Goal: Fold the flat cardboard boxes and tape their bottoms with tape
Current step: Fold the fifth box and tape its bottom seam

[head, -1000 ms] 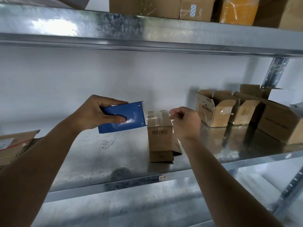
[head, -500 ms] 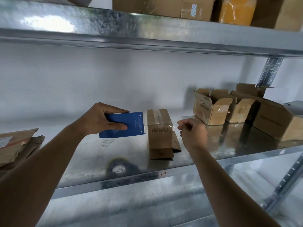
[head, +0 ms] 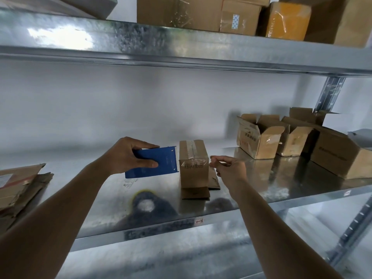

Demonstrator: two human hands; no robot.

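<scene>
My left hand [head: 128,156] grips the blue tape dispenser [head: 154,165], thumb on top, fingers across its face; faint print on it, unreadable. Its edge sits just beside the small cardboard box [head: 193,164], which stands upright on the metal shelf [head: 100,198], clear tape [head: 190,149] across the closed top flaps, lower flaps splayed on the shelf. Dark print on its front, not legible.

My right hand [head: 229,168] hovers just right of the box, fingers loosely curled, holding nothing I can make out.

Open boxes [head: 259,135] far right, printed characters too small to read. Shelf-edge tag [head: 198,221] hand-marked, possibly "1-3". Flat cardboard [head: 18,184] lies at left.
</scene>
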